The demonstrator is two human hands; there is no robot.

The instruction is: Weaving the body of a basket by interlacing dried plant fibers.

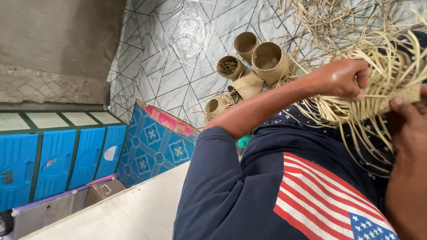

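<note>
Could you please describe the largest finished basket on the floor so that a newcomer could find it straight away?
On the grey patterned tile floor, beyond the left hand, lies a cluster of small woven baskets. The largest finished basket lies at its right, the widest, its open mouth facing up.

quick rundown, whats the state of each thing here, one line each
left hand: gripping the half-woven basket
right hand: holding the same basket from the other side
half-woven basket: unfinished, loose strips hanging out
small woven baskets: finished, empty, tipped on the floor
loose straw: scattered on the tiles
blue drawer unit: drawers shut
</note>
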